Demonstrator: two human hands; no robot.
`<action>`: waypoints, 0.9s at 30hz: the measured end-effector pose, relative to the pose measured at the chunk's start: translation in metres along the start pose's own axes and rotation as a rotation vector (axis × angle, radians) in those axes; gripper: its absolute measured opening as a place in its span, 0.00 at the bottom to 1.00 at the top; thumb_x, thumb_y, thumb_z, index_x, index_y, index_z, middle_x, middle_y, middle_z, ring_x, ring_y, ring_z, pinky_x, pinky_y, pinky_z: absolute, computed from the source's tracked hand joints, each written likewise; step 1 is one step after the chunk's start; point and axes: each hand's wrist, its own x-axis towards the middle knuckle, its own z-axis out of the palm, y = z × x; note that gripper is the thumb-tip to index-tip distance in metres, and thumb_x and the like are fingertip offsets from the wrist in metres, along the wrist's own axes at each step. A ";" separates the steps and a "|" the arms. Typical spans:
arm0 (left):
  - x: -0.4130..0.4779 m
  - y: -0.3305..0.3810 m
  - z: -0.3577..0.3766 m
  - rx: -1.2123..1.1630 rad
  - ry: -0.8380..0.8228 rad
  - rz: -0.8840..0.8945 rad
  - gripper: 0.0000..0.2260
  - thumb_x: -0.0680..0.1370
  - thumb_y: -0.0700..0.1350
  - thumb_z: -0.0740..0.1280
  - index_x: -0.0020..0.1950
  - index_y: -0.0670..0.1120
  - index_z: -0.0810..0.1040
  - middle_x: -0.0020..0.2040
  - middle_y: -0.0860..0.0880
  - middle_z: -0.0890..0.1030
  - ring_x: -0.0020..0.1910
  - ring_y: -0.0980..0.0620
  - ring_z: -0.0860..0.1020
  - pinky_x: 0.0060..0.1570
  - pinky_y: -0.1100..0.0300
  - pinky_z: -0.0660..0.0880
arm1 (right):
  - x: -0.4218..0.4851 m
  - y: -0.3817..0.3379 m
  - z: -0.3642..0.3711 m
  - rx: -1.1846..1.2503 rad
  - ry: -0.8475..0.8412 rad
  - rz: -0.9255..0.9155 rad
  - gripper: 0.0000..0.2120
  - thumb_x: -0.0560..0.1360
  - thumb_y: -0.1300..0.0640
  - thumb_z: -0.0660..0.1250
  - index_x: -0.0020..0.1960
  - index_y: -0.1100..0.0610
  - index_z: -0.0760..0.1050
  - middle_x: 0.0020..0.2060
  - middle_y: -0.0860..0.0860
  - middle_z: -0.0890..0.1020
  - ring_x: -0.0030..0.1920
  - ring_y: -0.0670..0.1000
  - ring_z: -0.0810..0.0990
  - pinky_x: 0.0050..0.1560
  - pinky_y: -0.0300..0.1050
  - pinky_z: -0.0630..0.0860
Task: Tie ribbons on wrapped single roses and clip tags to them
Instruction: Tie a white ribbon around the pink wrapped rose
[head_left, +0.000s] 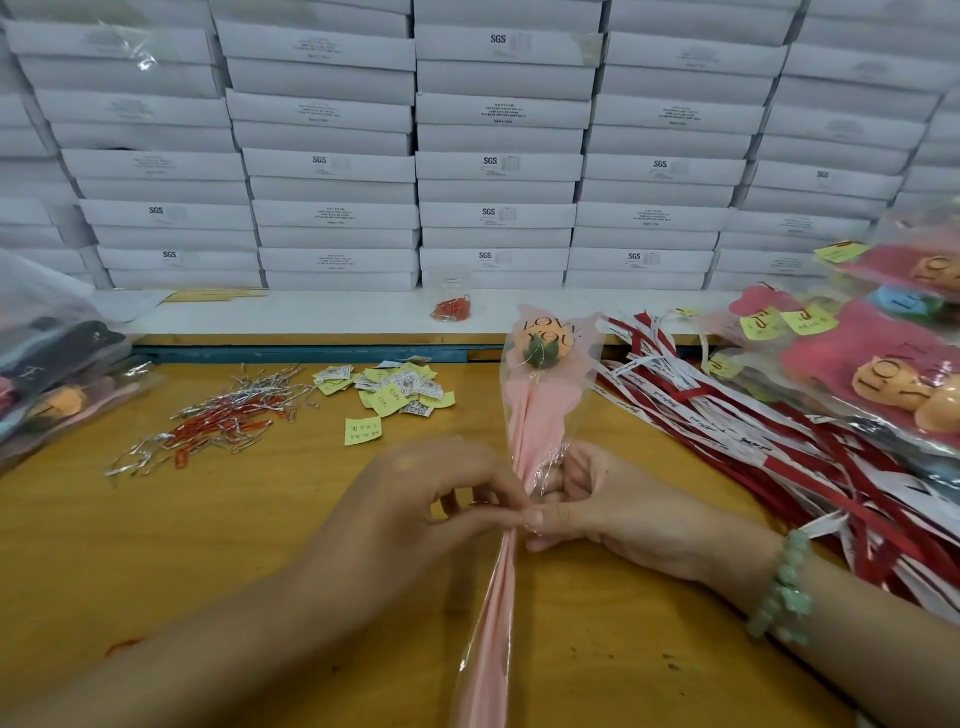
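Observation:
A single wrapped rose (540, 395) lies lengthwise on the wooden table (218, 530), an orange bloom in pink paper and clear film printed "LOVE YOU", head pointing away from me. My left hand (441, 499) and my right hand (597, 509) meet at the gathered neck of the wrap, fingers pinching it from both sides. A thin silver twist tie (551, 460) shows at the neck just above my right fingers. Red and white ribbons (737, 415) lie in a heap to the right. Yellow and white paper tags (387, 392) are scattered beyond my hands.
Silver ties and red paper clips (218, 421) are strewn at the left. A clear cup of red clips (452, 301) stands on the white ledge. Bagged roses (52, 364) sit far left, tagged wrapped roses (893, 364) are piled far right. Stacked white boxes (493, 156) wall the back.

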 end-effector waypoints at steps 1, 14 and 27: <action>-0.001 -0.001 0.000 0.000 -0.003 -0.009 0.04 0.73 0.44 0.74 0.46 0.48 0.84 0.42 0.57 0.82 0.43 0.58 0.79 0.39 0.65 0.76 | 0.000 0.000 0.000 0.001 -0.005 -0.002 0.26 0.64 0.66 0.73 0.59 0.63 0.67 0.43 0.50 0.86 0.46 0.50 0.85 0.41 0.39 0.81; -0.001 -0.003 0.004 -0.102 0.033 -0.103 0.04 0.72 0.44 0.72 0.45 0.47 0.84 0.41 0.56 0.82 0.44 0.57 0.80 0.41 0.67 0.76 | 0.004 0.002 -0.002 0.018 -0.058 -0.044 0.24 0.68 0.68 0.69 0.62 0.59 0.71 0.47 0.51 0.85 0.48 0.49 0.84 0.44 0.41 0.82; 0.001 -0.016 0.002 -0.710 0.100 -0.546 0.09 0.62 0.43 0.76 0.41 0.46 0.85 0.42 0.46 0.86 0.42 0.49 0.85 0.42 0.64 0.79 | 0.005 0.003 -0.003 0.031 -0.050 -0.076 0.19 0.69 0.67 0.70 0.58 0.57 0.72 0.46 0.50 0.85 0.44 0.45 0.83 0.37 0.35 0.78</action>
